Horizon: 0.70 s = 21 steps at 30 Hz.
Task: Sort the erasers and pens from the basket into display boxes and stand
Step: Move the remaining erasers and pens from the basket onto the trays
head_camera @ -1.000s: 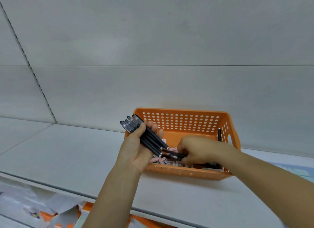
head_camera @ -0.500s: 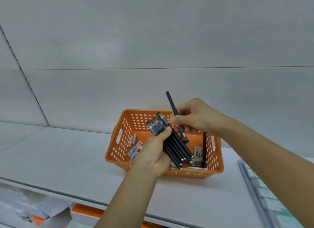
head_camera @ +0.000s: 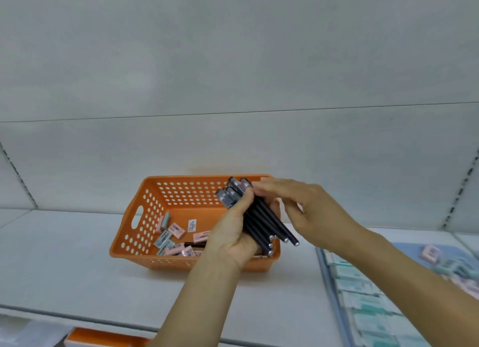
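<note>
Right hand [head_camera: 308, 212] now loose, pen added; left hand [head_camera: 233, 232] grips six-odd pens [head_camera: 261, 217].

A white shelf board [head_camera: 77, 269] spreads beneath the grip and runs far out to its left, ending nearer the camera in a grey front edge [head_camera: 77, 317]. Behind and above the grip rises a pale grey back panel [head_camera: 233, 61], crossed by 1 thin horizontal seam [head_camera: 233, 112] well above the grip. A slotted upright strip [head_camera: 15, 175] slants down the panel far to the left of the grip, and a 2nd slotted strip [head_camera: 461, 191] stands far to its right. Below the grip and to its left, under the front edge, shows part of an orange-and-white box [head_camera: 103, 337], with blurred pale wrapping [head_camera: 26, 333] just left of it.
</note>
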### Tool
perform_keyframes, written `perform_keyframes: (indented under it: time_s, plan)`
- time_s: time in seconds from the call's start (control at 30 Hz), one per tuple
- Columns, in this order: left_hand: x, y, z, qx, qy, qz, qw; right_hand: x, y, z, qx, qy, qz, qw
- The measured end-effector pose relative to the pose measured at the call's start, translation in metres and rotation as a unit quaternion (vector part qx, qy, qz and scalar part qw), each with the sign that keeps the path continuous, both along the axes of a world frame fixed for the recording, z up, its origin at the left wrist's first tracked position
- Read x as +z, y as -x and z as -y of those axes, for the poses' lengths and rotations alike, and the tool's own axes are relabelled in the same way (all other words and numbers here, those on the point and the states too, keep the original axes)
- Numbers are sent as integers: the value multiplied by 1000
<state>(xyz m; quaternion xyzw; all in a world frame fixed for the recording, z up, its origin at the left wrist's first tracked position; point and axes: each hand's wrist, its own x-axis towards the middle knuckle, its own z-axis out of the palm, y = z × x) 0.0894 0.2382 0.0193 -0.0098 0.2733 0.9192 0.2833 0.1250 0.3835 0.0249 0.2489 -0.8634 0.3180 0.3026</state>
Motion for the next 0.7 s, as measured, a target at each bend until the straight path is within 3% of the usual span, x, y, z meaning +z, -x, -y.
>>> perform_keyframes:
  time_s: [0.03,0.1,0.17,0.23,0.3,0.33,0.37,0.43,0.53,0.63,0.7]
  plan:
    - [1,-2,-6,9,-7,-4,1000,-3,-9,-3,-13,40,23,999]
    - [4,-7,-21,37,-11,-25,999,-7,-30,1,-24,232,53,971]
    - [10,-15,-37,64,-18,-64,996,-12,-46,5,-7,487,88,869]
    - [14,-27,-57,74,-21,-105,992,-17,-50,2,37,671,166,722]
    - [14,-45,-78,63,-5,-140,988,-17,-51,-7,68,753,199,623]
    - [14,-54,-88,55,-1,-154,987,-16,-52,-11,71,770,197,603]
    - [13,-62,-97,44,-1,-161,986,-15,-55,-14,77,776,187,597]
    - [10,-71,-110,28,21,-190,981,-14,-61,-25,75,754,183,626]
    - [7,-73,-114,-47,96,-278,955,-9,-78,-61,58,646,218,730]
    - [4,-78,-118,-213,170,-362,891,8,-95,-100,81,499,287,813]
    - [4,-82,-122,-301,198,-392,847,14,-99,-112,109,451,316,828]
